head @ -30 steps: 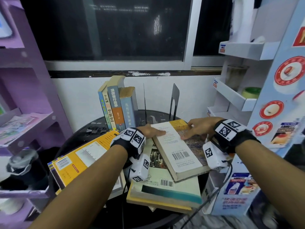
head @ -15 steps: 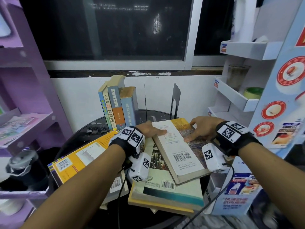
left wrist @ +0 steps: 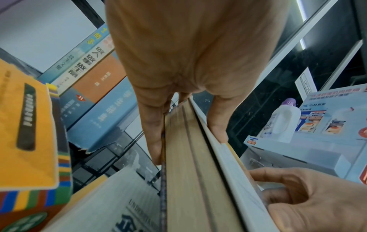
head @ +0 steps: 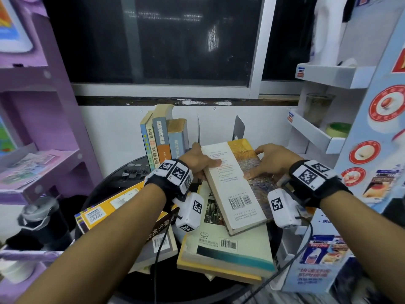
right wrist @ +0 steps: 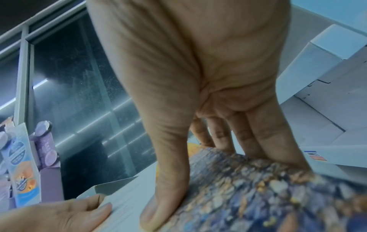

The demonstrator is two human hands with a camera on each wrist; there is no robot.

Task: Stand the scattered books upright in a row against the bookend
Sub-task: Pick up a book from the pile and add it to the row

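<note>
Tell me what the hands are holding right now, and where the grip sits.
Both hold the top book: left hand pinches its page-side long edge, right hand grips the opposite long edge, thumb on the cover.

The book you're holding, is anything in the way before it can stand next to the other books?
Nothing visible blocks it. The left hand and right hand grip the painted-cover book on top of the pile. Just behind it, the gap between the standing books and the bookend looks open, though the table there is partly hidden.
</note>
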